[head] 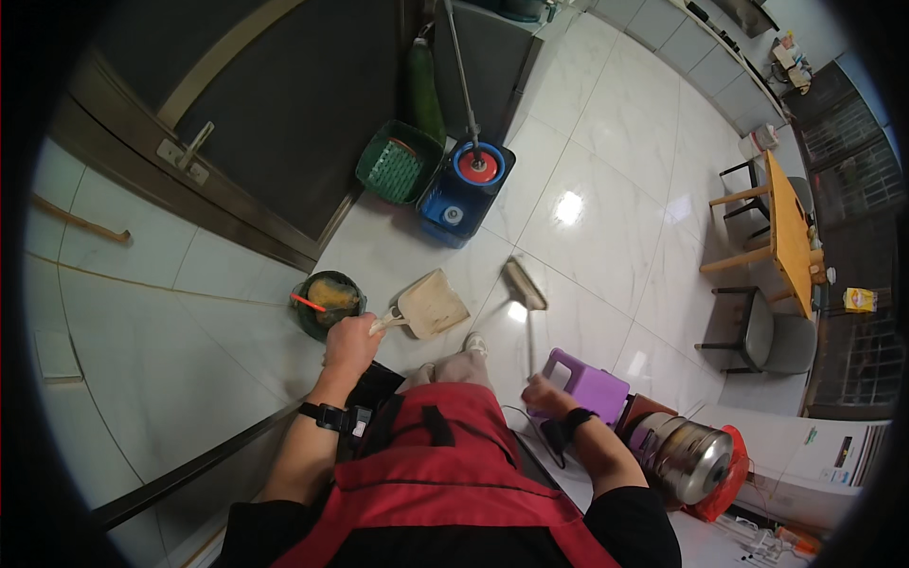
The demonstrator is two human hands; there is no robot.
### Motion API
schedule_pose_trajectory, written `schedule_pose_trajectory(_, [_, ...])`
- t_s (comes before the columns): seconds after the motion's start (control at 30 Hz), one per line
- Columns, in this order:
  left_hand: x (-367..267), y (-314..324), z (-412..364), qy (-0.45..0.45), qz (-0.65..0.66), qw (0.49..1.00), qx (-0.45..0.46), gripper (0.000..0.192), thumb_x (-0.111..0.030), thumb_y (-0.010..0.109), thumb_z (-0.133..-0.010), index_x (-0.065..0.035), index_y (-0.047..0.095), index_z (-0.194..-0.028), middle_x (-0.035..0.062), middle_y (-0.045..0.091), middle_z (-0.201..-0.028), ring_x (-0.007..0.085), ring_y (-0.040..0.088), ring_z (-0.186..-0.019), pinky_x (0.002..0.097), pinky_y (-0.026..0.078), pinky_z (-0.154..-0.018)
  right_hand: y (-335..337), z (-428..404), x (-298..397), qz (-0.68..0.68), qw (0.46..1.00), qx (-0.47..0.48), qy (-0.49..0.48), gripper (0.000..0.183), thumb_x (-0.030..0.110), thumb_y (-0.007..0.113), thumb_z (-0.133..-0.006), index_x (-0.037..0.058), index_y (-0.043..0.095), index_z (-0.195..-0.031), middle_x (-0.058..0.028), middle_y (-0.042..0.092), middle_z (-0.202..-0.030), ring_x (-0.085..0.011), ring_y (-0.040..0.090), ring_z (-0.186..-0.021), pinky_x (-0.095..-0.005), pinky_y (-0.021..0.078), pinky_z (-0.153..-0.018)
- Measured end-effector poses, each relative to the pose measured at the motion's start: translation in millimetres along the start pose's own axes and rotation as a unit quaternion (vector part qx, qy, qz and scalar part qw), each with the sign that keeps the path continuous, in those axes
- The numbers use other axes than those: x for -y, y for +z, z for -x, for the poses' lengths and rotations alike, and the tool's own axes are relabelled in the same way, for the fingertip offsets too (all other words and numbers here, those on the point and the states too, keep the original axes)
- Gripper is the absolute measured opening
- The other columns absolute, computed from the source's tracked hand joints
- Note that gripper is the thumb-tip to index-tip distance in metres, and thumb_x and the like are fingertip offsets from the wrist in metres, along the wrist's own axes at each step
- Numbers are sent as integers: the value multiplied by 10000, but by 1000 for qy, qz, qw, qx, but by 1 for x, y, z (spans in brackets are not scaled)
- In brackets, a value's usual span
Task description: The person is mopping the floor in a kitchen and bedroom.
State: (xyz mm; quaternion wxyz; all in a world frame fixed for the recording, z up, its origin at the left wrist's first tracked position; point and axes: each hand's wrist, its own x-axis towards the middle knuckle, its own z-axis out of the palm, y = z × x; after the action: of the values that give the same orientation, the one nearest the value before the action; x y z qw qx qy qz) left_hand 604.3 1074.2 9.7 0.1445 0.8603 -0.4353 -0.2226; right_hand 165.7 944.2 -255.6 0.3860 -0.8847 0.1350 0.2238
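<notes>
My left hand is closed around the handle of a pale plastic dustpan, whose stained pan lies over the white tiled floor. Just beyond that hand, at the wall, stands a dark trash bin with a bag and an orange-red strip in it. My right hand grips the thin handle of a small broom. The broom's pale head is to the right of the dustpan, apart from it, and slightly blurred. Whether the broom touches the floor I cannot tell.
A blue mop bucket with a mop in it stands ahead, beside a green basket and a long green gourd. Close to my right are a purple plastic stool and a steel pot. Farther right stand chairs and a wooden table.
</notes>
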Motion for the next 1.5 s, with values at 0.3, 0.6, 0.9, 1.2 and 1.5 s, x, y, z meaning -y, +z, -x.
schedule_pose_trajectory(0.3, [10,4,9,8,1,999,-33,191,-217,627,-720,-41,595,-785,172,597,-713,350,579,-713,428,457,-626,-110,51,159,-532,780,-69,323,666,-16,547,-576,-54,387,-1221,-81,572,-757,-192,531,-629,-298,425,-559])
schedule_pose_trajectory(0.6, [26,-10,29,-23,48,997,-51,177,-214,630,-715,-58,597,-792,158,605,-729,350,578,-718,420,458,-626,-130,115,125,-477,817,-95,309,320,20,545,-599,-9,486,-913,-58,473,-668,-199,497,-583,-301,386,-490])
schedule_pose_trajectory(0.9, [24,0,24,14,16,1000,-16,186,-226,633,-718,-56,573,-766,154,593,-691,342,579,-697,431,453,-607,3,22,35,51,993,40,-99,83,172,570,-651,93,560,-675,-62,550,-678,-273,489,-725,-397,347,-776])
schedule_pose_trajectory(1.2, [36,4,49,-32,43,997,-52,179,-225,618,-726,-58,584,-781,172,587,-703,359,570,-698,435,450,-597,-129,33,148,-523,802,-12,290,352,13,534,-680,4,463,-1025,-46,512,-719,-150,495,-572,-266,369,-455])
schedule_pose_trajectory(1.5, [47,9,81,-138,93,977,-131,171,-205,624,-722,-55,590,-798,177,589,-709,366,566,-701,434,445,-592,-136,-90,136,-116,972,-20,206,243,56,519,-648,-102,522,-833,-202,596,-706,-249,620,-651,-358,470,-514])
